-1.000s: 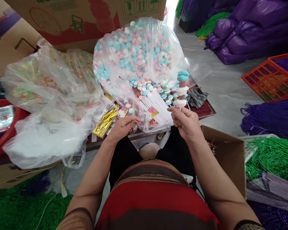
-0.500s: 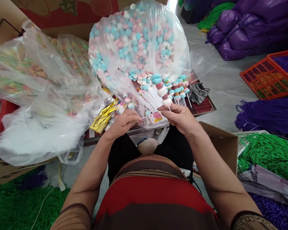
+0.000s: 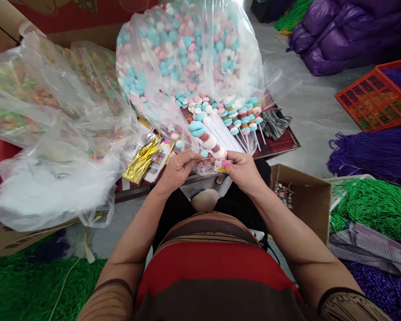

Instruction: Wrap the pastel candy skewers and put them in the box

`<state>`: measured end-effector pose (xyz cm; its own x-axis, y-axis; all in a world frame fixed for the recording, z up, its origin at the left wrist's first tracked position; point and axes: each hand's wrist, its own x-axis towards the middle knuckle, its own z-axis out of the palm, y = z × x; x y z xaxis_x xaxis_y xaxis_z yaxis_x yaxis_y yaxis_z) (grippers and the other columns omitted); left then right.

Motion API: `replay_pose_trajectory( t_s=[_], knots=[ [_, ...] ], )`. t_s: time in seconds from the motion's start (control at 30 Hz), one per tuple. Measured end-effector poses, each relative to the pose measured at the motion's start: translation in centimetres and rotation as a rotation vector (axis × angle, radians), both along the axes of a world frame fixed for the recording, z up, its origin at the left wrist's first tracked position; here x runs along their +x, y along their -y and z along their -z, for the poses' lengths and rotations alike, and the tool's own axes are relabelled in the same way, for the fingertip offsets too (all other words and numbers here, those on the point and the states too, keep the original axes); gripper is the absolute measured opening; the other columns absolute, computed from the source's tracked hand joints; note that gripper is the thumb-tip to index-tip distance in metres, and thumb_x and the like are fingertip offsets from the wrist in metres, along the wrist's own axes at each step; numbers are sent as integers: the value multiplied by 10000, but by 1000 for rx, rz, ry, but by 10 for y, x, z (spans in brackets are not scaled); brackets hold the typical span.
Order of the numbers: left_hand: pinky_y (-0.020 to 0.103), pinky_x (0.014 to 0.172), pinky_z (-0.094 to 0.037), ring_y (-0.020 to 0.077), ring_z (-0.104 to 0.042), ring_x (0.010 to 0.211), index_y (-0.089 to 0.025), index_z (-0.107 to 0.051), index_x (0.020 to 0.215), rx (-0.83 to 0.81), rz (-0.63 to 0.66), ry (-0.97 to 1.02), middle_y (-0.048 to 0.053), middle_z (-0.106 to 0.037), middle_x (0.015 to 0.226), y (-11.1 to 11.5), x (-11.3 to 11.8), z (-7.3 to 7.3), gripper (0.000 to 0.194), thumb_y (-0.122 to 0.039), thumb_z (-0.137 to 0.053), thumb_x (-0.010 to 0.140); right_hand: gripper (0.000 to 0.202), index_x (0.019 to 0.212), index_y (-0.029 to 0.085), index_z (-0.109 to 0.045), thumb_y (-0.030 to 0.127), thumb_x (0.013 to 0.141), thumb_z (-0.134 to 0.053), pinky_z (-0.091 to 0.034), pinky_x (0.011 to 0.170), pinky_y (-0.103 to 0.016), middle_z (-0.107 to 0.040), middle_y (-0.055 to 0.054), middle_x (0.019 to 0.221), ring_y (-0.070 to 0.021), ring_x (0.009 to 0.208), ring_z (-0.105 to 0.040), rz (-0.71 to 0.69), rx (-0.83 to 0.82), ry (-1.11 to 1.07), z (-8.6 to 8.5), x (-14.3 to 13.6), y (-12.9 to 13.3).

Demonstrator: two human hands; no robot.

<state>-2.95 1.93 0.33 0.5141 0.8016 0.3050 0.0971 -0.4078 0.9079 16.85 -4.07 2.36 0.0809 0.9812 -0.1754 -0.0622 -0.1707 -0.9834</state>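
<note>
My right hand is closed at the lower end of a candy skewer threaded with blue, white and dark red sweets, which leans up to the left. Its fingers also meet a small printed card. My left hand pinches the edge of a clear plastic bag, just left of the card. Behind the hands lie a bunch of white sticks and several finished candy skewers. Gold twist ties rest on printed cards near my left hand.
A large clear bag of marshmallow-like sweets fills the back of the table. Another bag of coloured gummies stands at left. A cardboard box holding small wrapped items sits below right. An orange crate is on the floor.
My right hand has moved left and slightly down, bringing the skewer toward my left hand. The skewer now tilts left above the clear bag, and the hands are closer together.
</note>
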Motion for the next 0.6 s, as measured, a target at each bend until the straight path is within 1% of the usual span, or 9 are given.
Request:
replay_pose_trajectory(
  t_s=[0.1, 0.17, 0.23, 0.33, 0.4, 0.5, 0.6],
  knots=[
    [241, 735, -467, 115, -594, 748, -220, -778, 917, -103, -26, 138, 3, -677, 806, -1, 1, 9, 239, -440, -685, 926, 289, 798, 209, -740, 476, 715, -809, -531, 679, -298, -693, 5, 757, -166, 702, -623, 30, 57, -18, -4, 5, 4],
    [234, 738, -458, 108, -584, 751, -236, -787, 910, -182, -70, 205, -8, -673, 800, -4, -3, 14, 200, -428, -732, 893, 321, 919, 220, -736, 476, 738, -806, -515, 662, -284, -688, 3, 798, -157, 707, -614, 52, 100, 21, -12, 18, 10],
    [233, 712, -450, 110, -569, 738, -236, -790, 876, -265, -108, 255, -8, -670, 786, -7, -8, 17, 222, -455, -778, 845, 309, 993, 233, -715, 461, 793, -775, -476, 608, -265, -655, 10, 776, -140, 664, -575, 91, 145, 89, -22, 36, 20],
    [239, 668, -439, 113, -554, 707, -224, -784, 803, -374, -104, 310, -6, -664, 762, -12, -15, 15, 295, -511, -836, 762, 200, 981, 232, -706, 408, 887, -694, -409, 557, -253, -615, 16, 716, -123, 610, -514, 62, 194, 229, -35, 65, 39],
    [238, 652, -433, 108, -554, 687, -222, -780, 772, -408, -70, 347, -8, -658, 749, -14, -18, 12, 312, -523, -854, 733, 151, 948, 226, -704, 367, 912, -666, -393, 549, -250, -628, 11, 708, -118, 606, -516, 22, 190, 353, -42, 80, 51],
    [235, 644, -430, 103, -553, 675, -221, -780, 764, -417, -34, 371, -10, -652, 738, -17, -19, 8, 317, -522, -866, 718, 107, 917, 219, -709, 318, 908, -671, -379, 514, -237, -649, 15, 686, -105, 567, -514, -21, 208, 511, -51, 90, 62],
    [232, 644, -428, 100, -541, 675, -214, -778, 763, -433, -41, 363, -10, -646, 731, -21, -17, 7, 320, -515, -874, 710, 70, 894, 216, -716, 254, 910, -660, -425, 533, -220, -676, 12, 697, -103, 569, -555, -110, 332, 583, -56, 93, 64]
  ],
)
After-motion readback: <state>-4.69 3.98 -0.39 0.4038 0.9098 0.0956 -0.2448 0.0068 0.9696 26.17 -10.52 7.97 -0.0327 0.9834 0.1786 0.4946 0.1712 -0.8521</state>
